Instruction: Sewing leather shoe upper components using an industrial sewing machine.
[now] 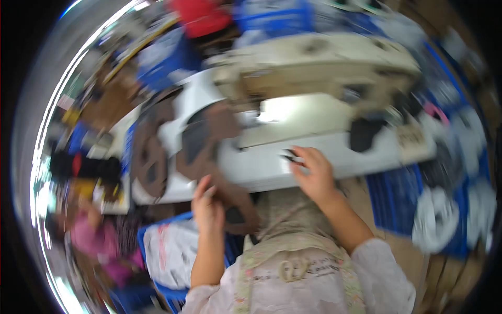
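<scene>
A small black two-pronged tool [291, 157] pokes out from the fingers of my right hand [316, 175], which is closed around it above the table's front edge. Blur hides what kind of tool it is. My left hand [208, 205] is beside a long brown cut piece [230, 191] with dark patches, its fingers loosely apart and seemingly holding nothing. That piece drapes from the white tabletop [261, 170] over the front edge. More brown pieces [150, 152] lie at the table's left end. Behind my hands stands a cream sewing machine [324, 60] with a shiny metal bed plate [303, 118].
A black piece [363, 133] lies right of the plate. Blue crates [395, 196] and white plastic bags [435, 220] crowd the right side. A blue bin with a white bag [170, 251] stands at lower left. Another person in pink [97, 238] sits at far left.
</scene>
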A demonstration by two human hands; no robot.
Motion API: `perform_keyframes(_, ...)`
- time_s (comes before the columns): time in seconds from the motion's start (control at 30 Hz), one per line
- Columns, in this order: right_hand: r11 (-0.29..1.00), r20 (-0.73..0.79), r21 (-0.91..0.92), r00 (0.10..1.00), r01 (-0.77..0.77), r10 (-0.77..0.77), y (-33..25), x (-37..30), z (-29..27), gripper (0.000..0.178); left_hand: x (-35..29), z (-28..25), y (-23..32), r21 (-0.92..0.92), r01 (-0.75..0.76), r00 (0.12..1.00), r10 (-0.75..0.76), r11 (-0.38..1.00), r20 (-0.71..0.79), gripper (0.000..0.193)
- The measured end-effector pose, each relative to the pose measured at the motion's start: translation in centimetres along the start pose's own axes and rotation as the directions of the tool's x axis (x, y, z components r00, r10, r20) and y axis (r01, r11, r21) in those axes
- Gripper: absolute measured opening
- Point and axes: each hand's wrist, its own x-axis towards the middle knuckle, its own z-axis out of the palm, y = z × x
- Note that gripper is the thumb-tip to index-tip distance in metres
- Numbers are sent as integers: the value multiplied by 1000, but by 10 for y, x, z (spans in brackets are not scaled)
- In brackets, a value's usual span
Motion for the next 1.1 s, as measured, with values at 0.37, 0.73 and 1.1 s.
perform_keyframes(0.37,745,-243,-656,968,-121,-57,101,3,-241,14,19,6,-20,-154,157,983,-140,975,118,57)
perform_keyframes(0.73,812,-209,-478,942,-334,264,178,-17,-274,16,27,-4,-18,-138,144,983,-125,980,137,55)
perform_keyframes(1.1,599,-446,-502,780,-624,439,110,33,-172,53,23,16,-20,-250,162,982,-181,955,-56,53)
